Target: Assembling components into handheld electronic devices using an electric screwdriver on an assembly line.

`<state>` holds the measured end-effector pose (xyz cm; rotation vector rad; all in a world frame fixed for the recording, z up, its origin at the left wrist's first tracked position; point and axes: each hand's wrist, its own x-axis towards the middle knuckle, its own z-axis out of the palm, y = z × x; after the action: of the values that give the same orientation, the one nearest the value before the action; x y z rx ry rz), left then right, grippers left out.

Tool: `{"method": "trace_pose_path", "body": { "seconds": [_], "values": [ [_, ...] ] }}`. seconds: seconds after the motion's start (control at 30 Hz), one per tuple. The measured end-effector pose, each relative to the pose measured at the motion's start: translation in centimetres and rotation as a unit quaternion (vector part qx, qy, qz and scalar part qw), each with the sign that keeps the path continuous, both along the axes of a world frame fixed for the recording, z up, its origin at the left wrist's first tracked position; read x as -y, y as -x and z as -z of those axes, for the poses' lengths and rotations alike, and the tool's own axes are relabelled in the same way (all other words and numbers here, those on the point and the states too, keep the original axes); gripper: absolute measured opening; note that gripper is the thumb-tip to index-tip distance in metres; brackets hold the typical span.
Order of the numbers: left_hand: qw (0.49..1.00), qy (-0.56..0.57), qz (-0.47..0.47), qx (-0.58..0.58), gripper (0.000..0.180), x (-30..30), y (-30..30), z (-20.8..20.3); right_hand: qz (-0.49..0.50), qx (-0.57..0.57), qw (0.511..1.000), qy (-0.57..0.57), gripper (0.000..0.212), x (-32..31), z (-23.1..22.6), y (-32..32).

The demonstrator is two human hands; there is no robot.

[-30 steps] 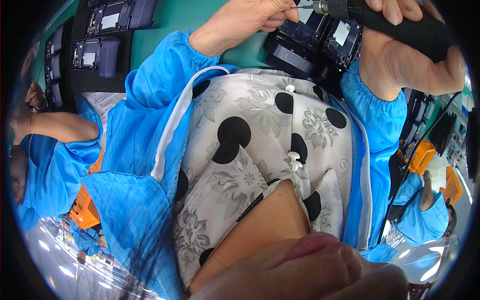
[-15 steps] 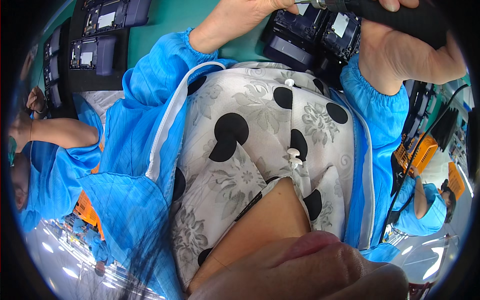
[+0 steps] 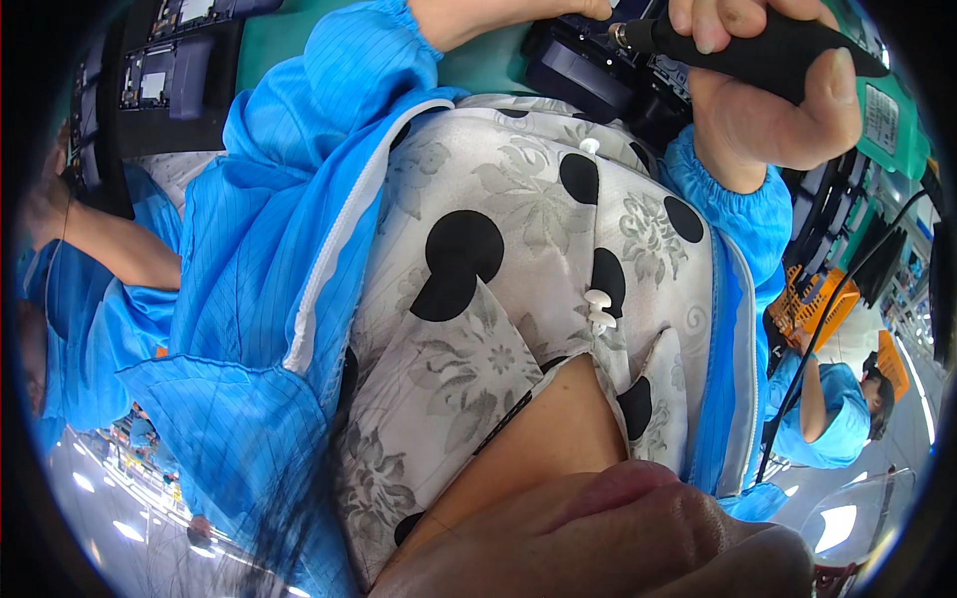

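Note:
My right hand (image 3: 763, 105) is wrapped round a black electric screwdriver (image 3: 738, 50), its metal nose pointing left over an opened device housing (image 3: 578, 80). The housing is dark purple-grey with black inner parts. A second dark housing (image 3: 673, 80) sits beside it, partly behind the tool and my right hand. My left hand (image 3: 583, 6) reaches in along the top edge, above the first housing. Most of it is cut off by the frame, and only a fingertip and the lower side show. What its fingers hold, if anything, is hidden.
More opened housings (image 3: 164, 75) lie on a black mat at left, on a green table (image 3: 299, 30). A green box with a label (image 3: 887, 125) stands at right, near a black cable (image 3: 832, 309) and orange crates (image 3: 812, 299). Co-workers in blue sit at left (image 3: 100, 299) and right (image 3: 827, 419).
My right hand and the screwdriver have come lower and slightly left in the picture. My left hand has slid up, further out of view. The screwdriver's nose now sits below my left fingertip.

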<state>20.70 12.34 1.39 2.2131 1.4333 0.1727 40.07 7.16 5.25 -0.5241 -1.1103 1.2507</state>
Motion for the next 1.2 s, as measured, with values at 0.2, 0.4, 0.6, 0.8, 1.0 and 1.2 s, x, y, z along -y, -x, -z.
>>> {"method": "trace_pose_path", "body": {
  "seconds": [0.2,0.4,0.6,0.8,1.0,1.2],
  "values": [
    [0.999,0.005,0.033,0.009,0.057,0.1,0.3,-0.1,-0.017,0.028,0.999,-0.014,0.04,0.3,1.5,0.6],
    [1.0,0.012,0.018,-0.006,0.056,0.1,0.1,0.1,-0.019,0.011,1.0,-0.011,0.039,0.2,2.1,1.2],
    [1.0,0.012,0.013,-0.009,0.056,0.2,0.3,-0.6,-0.027,-0.016,0.999,-0.028,0.043,0.1,2.2,1.9],
    [0.999,0.0,0.019,-0.037,0.059,0.0,0.2,-0.4,-0.083,0.006,0.997,-0.002,0.046,-0.1,1.7,2.5],
    [0.997,-0.069,-0.001,-0.022,0.058,-0.6,-1.7,0.0,0.013,-0.008,1.0,0.021,0.036,-0.4,2.3,1.8],
    [0.996,-0.057,0.005,-0.063,0.059,-2.0,-3.8,0.2,0.053,-0.088,0.992,-0.072,0.051,-0.5,0.4,-4.7]
  ]
}}
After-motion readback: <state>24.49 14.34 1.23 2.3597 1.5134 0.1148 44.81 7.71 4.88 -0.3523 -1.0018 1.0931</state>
